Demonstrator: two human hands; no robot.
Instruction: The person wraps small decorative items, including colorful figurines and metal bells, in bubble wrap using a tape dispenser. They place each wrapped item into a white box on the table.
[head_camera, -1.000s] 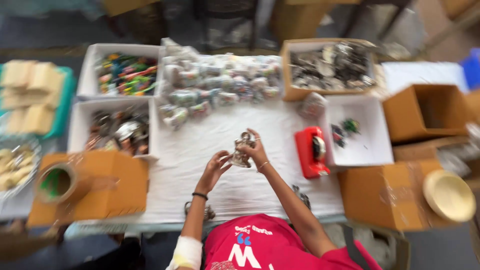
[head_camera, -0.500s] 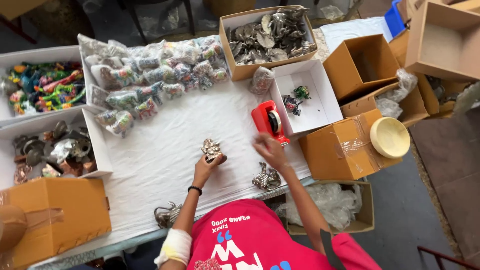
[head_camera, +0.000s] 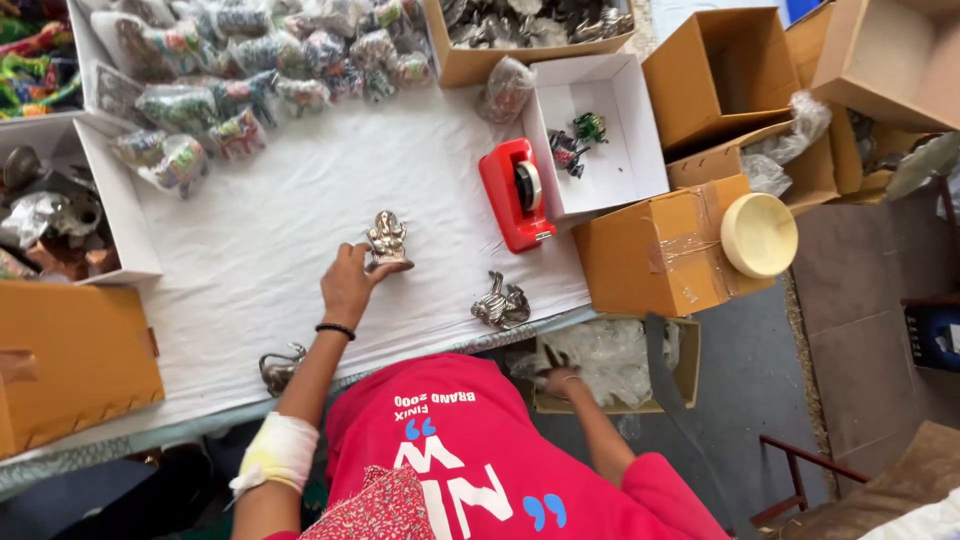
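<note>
A person in a red shirt leans over a table (head_camera: 300, 250) covered in white cloth, seen from above. The left hand (head_camera: 347, 287) holds a small silver figurine (head_camera: 387, 238) near the middle of the table, fingers (head_camera: 372, 272) pinching its base from below; the figurine lies with its long axis running toward the far edge, head end pointing away from the person. The right hand (head_camera: 558, 378) is down past the near edge, reaching into a cardboard box of clear plastic bags (head_camera: 610, 358) on the floor; its fingers are pressed into the plastic and I cannot tell whether they grip anything. Just right of the held figurine sits a red tape dispenser (head_camera: 516, 194), and beyond that an open white box (head_camera: 640, 170) at the right edge. A second silver figurine (head_camera: 501, 304) rests close to the near edge, between the two hands, and a third (head_camera: 280, 367) lies at the near edge beside the left forearm. Bagged colourful items (head_camera: 240, 90) crowd the far left corner. A sealed brown carton (head_camera: 660, 250) with a cream bowl (head_camera: 758, 235) on it stands off the right edge.
</note>
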